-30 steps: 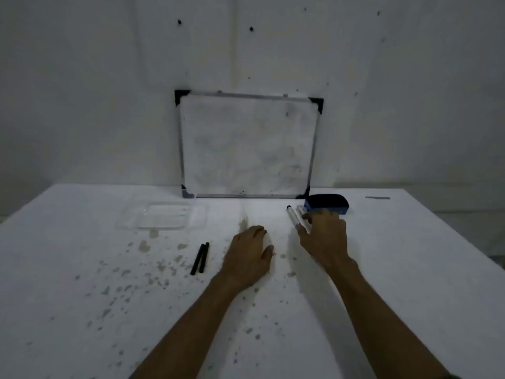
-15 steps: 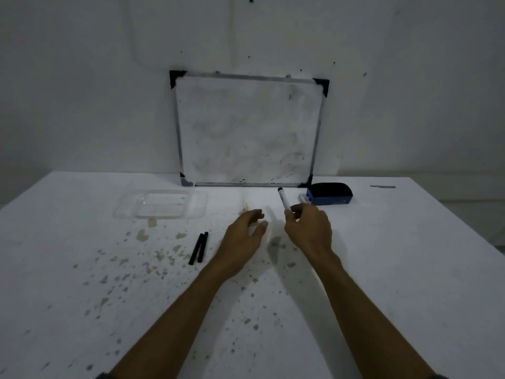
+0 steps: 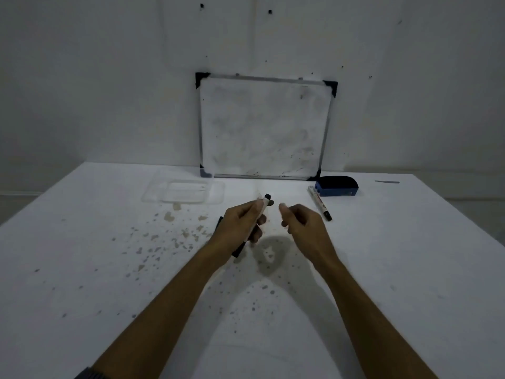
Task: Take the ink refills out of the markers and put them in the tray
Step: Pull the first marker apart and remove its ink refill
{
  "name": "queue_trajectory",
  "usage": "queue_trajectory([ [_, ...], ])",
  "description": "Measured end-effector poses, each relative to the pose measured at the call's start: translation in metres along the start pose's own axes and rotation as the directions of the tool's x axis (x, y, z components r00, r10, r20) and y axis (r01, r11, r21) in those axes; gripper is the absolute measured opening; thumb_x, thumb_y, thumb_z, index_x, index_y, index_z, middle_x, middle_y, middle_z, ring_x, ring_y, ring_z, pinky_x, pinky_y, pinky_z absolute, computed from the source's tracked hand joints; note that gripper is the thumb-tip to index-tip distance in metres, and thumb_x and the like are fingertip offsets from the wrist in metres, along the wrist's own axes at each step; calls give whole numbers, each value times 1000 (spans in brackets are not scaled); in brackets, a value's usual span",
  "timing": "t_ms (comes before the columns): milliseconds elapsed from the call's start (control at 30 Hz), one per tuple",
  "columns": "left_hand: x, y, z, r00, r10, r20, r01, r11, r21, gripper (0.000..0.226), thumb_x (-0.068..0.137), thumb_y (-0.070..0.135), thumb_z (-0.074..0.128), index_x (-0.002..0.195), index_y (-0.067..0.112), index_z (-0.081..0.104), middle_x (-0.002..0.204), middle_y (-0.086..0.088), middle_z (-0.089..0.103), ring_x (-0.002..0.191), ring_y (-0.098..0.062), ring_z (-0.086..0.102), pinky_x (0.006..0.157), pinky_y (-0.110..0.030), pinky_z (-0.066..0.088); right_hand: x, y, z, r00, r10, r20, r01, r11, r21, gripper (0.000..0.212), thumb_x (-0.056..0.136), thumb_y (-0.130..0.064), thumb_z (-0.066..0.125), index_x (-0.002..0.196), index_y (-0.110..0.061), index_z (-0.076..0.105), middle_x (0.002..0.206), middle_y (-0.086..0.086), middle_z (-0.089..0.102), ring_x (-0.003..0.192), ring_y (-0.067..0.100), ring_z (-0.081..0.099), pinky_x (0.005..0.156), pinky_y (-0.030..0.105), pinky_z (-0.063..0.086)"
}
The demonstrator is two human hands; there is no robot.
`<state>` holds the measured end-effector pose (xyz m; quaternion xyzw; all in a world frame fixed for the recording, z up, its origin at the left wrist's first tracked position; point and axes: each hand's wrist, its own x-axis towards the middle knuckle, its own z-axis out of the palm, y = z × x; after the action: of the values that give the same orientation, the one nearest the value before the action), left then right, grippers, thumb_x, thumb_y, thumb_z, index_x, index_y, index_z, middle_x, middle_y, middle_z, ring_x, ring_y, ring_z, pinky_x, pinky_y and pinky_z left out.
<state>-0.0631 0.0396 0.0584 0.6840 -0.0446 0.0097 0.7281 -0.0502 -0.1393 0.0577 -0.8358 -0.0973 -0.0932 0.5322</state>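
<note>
My left hand (image 3: 240, 225) is closed around a white marker (image 3: 263, 207), held above the table with its black end pointing up and away. My right hand (image 3: 300, 222) hovers just right of it, fingers loosely curled and holding nothing. A second white marker (image 3: 319, 203) lies on the table to the right, beside the eraser. Two black sticks (image 3: 238, 250) lie on the table, mostly hidden under my left hand. The clear plastic tray (image 3: 153, 194) sits at the back left of the table.
A small whiteboard (image 3: 263, 127) leans against the wall at the back. A blue and black eraser (image 3: 336, 186) rests at its right foot. The white table (image 3: 410, 269) is speckled with stains on its left half. A thin grey strip (image 3: 386, 182) lies far right.
The marker passed from my right hand into my left hand. Both hands lifted and drew back toward me, and my left hand now covers most of the two black sticks.
</note>
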Motion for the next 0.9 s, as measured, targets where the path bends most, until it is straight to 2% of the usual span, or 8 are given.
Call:
queue_trajectory([
  [100,-6,-6,-5,998,40,44,-50,963,265,37,104,47,56,132,29,72,64,19,61,49,0,51,50,-15,44,18,-1,9,1000,15,-12,-16,1000,-18,52,101,-60,41,73,-22,64,67,-5,66,61,7,60,65,24,46],
  [167,-12,-14,-2,989,143,39,-145,881,450,37,104,47,56,130,27,73,73,26,69,64,6,62,61,-9,48,25,3,20,998,49,39,-46,995,-88,62,101,-63,32,67,-21,62,62,-5,63,57,8,58,63,24,44],
  [333,-8,-34,-2,934,300,193,-343,603,720,35,111,32,47,125,11,71,108,-6,74,91,-16,65,83,-30,54,25,21,24,995,53,90,-47,997,-68,74,91,-78,25,54,-19,50,50,-3,52,46,7,47,57,22,45],
  [433,-10,-37,-4,893,375,247,-420,504,755,43,109,46,41,128,20,70,106,-3,75,90,-15,68,80,-33,57,24,25,22,991,44,129,-42,999,-19,78,81,-88,22,51,-20,45,45,-7,44,42,5,41,48,13,38],
  [567,-15,-40,-4,865,440,240,-387,282,878,56,106,59,27,128,28,68,91,3,79,73,-14,72,64,-34,59,24,31,27,991,39,130,-18,987,-162,69,97,-67,34,49,-18,44,46,-3,43,45,12,41,53,27,39],
  [633,-12,-39,-6,879,416,233,-389,342,855,57,105,62,25,121,29,69,79,6,76,62,-10,68,58,-29,55,25,33,28,995,23,95,-10,991,-137,65,105,-48,39,50,-16,49,46,-3,46,46,12,43,55,30,40],
  [767,-4,-31,-13,961,65,270,-213,795,568,32,105,56,43,93,50,72,57,15,60,48,-2,49,52,-17,42,20,33,29,988,-126,86,126,992,1,57,102,-36,38,50,-15,48,42,-9,44,41,12,41,47,35,39],
  [900,-9,-19,-32,875,-199,441,49,944,328,45,100,65,48,70,39,69,54,11,46,43,-8,36,45,-20,35,10,27,30,875,-465,135,471,882,-15,50,102,-20,38,59,-8,58,42,-10,41,32,13,36,32,31,37],
])
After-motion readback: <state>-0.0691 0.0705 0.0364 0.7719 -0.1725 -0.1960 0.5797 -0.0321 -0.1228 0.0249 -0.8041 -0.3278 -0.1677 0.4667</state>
